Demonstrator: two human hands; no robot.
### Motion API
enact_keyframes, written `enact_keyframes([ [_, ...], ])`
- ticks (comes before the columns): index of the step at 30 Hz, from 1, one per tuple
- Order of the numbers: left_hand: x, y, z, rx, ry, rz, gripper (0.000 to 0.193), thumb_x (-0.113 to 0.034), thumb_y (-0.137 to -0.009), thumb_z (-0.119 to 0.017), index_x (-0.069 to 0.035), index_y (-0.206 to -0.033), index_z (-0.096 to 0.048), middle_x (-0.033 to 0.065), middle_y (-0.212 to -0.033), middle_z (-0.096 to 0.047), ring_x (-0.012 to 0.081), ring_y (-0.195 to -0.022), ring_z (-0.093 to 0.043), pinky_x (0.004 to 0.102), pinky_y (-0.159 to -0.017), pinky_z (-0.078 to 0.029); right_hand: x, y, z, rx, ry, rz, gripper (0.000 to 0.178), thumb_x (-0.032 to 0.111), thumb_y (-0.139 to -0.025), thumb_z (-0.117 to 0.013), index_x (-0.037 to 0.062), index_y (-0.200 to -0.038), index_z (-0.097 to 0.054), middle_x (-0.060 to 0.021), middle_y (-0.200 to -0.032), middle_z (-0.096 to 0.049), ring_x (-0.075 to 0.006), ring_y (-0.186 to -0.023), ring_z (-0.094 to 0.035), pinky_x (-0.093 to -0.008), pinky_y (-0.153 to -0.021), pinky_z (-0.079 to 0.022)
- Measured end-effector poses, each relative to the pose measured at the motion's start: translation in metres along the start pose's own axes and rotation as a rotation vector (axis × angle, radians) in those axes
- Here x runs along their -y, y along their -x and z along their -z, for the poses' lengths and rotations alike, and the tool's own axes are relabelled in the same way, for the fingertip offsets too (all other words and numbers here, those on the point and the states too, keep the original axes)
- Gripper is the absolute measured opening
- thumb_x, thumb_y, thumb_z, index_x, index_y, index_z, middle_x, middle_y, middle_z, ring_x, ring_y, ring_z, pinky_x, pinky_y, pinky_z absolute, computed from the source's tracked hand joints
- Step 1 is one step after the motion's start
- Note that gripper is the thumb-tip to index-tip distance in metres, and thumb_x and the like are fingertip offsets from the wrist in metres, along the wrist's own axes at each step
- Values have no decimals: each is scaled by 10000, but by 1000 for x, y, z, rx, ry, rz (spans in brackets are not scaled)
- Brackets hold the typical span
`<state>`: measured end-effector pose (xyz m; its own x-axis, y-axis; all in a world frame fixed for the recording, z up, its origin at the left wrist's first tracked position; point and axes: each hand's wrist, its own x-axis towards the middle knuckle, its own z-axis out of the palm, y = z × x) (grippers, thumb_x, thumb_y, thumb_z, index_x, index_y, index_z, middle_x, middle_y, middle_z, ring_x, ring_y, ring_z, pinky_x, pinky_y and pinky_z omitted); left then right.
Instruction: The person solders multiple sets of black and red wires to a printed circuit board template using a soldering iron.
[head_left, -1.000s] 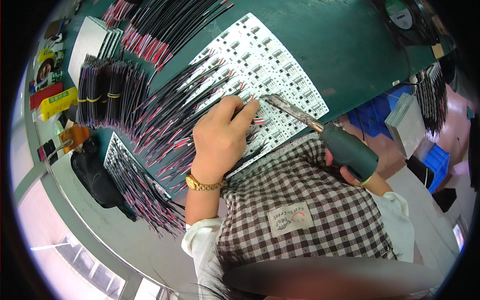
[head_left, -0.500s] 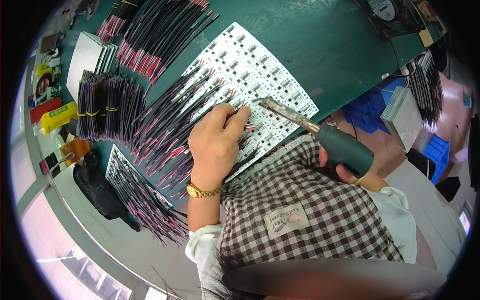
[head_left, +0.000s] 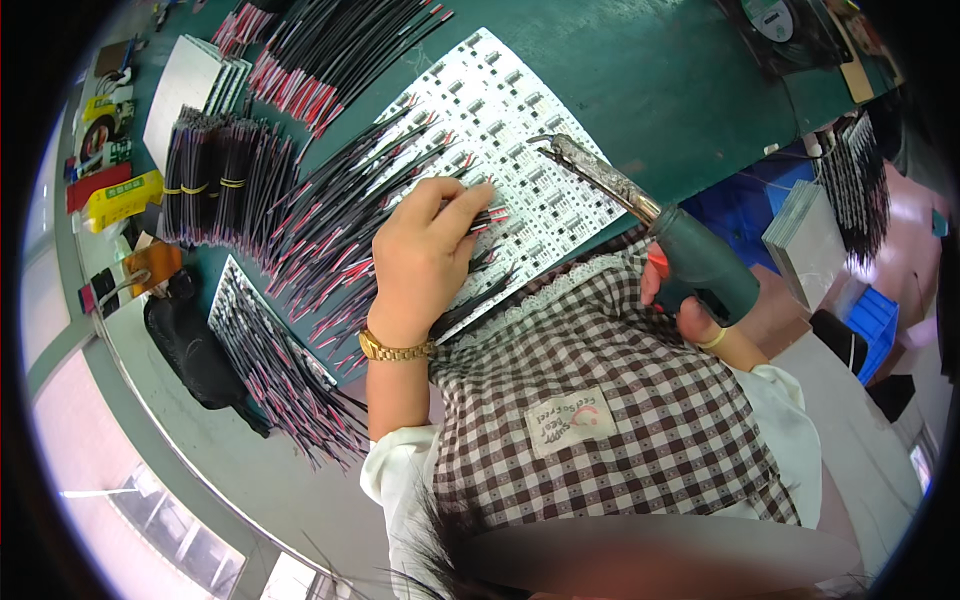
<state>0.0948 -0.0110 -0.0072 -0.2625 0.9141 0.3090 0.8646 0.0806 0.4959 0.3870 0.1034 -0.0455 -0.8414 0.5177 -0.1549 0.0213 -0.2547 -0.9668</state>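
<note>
My left hand (head_left: 420,258), with a gold watch on its wrist, rests over a white circuit board (head_left: 520,110). Its thumb and forefinger are pinched at a thin wire, which is mostly hidden by the fingers. Black wires (head_left: 345,215) with red and white ends cover the board's left part and spread off that side. My right hand (head_left: 690,312) is wrapped round the dark green handle of a soldering iron (head_left: 610,180). The iron's bent tip is over the bare right part of the board, apart from my left fingertips.
Bundled black wires (head_left: 222,180) and a loose wire pile (head_left: 345,50) lie left and far left on the green table (head_left: 640,70). Stacked white boards (head_left: 180,95) stand behind the bundles. Another wired board (head_left: 265,340) lies near left. A black fan (head_left: 775,30) sits far right; blue bins (head_left: 870,330) stand below.
The soldering iron's tip has moved away from my left fingertips, up and to the right over the board. My left hand keeps its pinch at nearly the same spot. The whole view has shifted slightly.
</note>
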Motion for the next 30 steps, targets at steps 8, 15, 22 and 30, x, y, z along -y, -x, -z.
enact_keyframes([
  [8, -8, 18, 47, -216, 288, 52, 164, 31, -919, -496, 32, -1025, -621, 107, -820, -597, 161, -699, -554, 260, -635, -461, -6, 0, -1, -23, 10, 14, 870, 699, -784, -584, 42, -1323, -399, -48, -860, -518, -138, -727, -524, -282, -657, -447],
  [15, -29, 10, 18, -112, 167, 180, 115, 68, -826, -575, 2, -919, -582, 121, -817, -558, 224, -669, -545, 284, -620, -443, 1, -5, -5, 25, -20, 23, 862, 681, -776, -610, 33, -1304, -397, -49, -864, -516, -137, -738, -528, -283, -663, -453],
  [22, -31, 10, -12, -118, 211, 434, 136, -70, -768, -724, -53, -866, -631, 83, -734, -603, 231, -567, -564, 308, -529, -457, 8, -4, -7, 49, -5, -45, 856, 660, -784, -620, 13, -1296, -392, -51, -881, -520, -139, -749, -524, -294, -685, -457],
  [30, -32, 10, -20, -177, 130, 452, 128, -88, -723, -747, -67, -771, -630, 50, -707, -619, 173, -535, -586, 281, -489, -447, 27, 5, 1, 184, 101, -91, 694, 532, -851, -591, 12, -1280, -425, -57, -899, -531, -151, -789, -518, -294, -717, -437],
])
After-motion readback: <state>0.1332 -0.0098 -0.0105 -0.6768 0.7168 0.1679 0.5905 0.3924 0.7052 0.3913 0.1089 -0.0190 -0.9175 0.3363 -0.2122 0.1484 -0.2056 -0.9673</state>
